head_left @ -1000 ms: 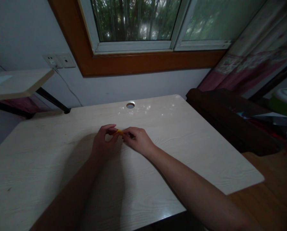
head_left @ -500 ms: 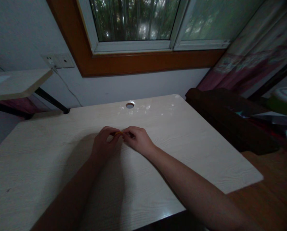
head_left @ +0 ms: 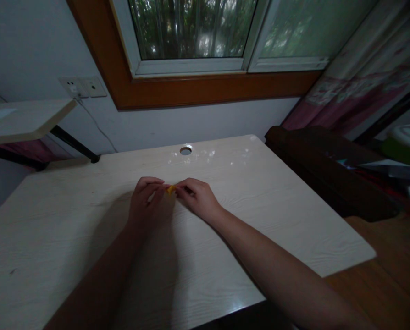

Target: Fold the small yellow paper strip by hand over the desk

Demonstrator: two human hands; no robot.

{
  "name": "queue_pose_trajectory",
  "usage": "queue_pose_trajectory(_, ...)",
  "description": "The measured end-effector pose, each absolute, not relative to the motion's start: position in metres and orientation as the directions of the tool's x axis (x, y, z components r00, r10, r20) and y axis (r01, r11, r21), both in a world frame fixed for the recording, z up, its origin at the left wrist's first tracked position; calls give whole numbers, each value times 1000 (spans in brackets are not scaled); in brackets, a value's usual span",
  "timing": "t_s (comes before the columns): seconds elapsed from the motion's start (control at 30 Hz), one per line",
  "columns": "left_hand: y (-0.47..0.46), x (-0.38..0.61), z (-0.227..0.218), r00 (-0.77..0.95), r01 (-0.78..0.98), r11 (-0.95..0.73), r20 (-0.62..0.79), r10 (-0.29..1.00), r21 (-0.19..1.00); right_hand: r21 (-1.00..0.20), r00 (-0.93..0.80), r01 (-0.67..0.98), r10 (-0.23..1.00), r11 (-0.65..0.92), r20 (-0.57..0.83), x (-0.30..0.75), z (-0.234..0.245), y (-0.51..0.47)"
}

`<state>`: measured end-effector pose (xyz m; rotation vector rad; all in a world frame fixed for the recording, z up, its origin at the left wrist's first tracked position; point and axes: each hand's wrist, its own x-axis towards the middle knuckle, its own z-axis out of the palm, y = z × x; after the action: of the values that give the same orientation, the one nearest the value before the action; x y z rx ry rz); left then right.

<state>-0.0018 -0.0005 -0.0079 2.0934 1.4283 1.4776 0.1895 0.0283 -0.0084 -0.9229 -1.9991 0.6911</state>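
Note:
A small yellow-orange piece (head_left: 171, 188) is pinched between the fingertips of both hands above the middle of a pale wooden desk (head_left: 88, 238). My left hand (head_left: 146, 201) curls its thumb and fingers onto the piece from the left. Coming from the other side, my right hand (head_left: 196, 198) grips it with closed fingers. Most of the piece is hidden by the fingers, so its shape is unclear.
The desk has a round cable hole (head_left: 185, 150) near its far edge, below a window with a brown frame (head_left: 191, 89). A dark wooden bed frame (head_left: 329, 169) stands at the right. At the left there is a second small tabletop (head_left: 22, 120) and wall sockets (head_left: 83, 87).
The hands have stayed in place at the middle of the desk. Their fingers have shifted slightly on the yellow piece, which shows a little more now than half a second ago.

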Motion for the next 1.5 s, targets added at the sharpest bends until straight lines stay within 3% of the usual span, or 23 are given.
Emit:
queue_pose_trajectory(0.13, 6, -6, -14, 8, 549, -523, 622, 783, 651, -735, -414, 319, 785, 599, 460, 190, -7, 30)
queue_pose_trajectory(0.33, 5, -1, -18, 32, 270, -427, 435, 900, 863, -807, -374, 251, 822, 535, 429, 191, -8, 32)
queue_pose_trajectory(0.5, 3, 1, -20, 31, 223, -351, 353, 935, 910, -915, -367, 107, 871, 389, 327, 190, -15, 35)
queue_pose_trajectory(0.7, -1, 1, -18, 41, 322, -335, 341, 939, 885, -947, -384, 52, 882, 316, 273, 188, -22, 36)
queue_pose_trajectory(0.87, -2, 3, -17, 8, 507, -355, 408, 913, 785, -891, -340, 142, 866, 432, 366, 188, -16, 30)
queue_pose_trajectory(1.03, -2, 3, -16, 46, 625, -416, 501, 864, 660, -877, -403, 109, 828, 467, 391, 186, -14, 24)
queue_pose_trajectory(1.3, -3, 3, -18, 55, 660, -430, 531, 846, 617, -835, -350, 187, 829, 517, 435, 187, -16, 27)
queue_pose_trajectory(1.5, -2, 4, -19, 72, 576, -464, 524, 848, 673, -757, -347, 225, 776, 613, 526, 190, -9, 26)
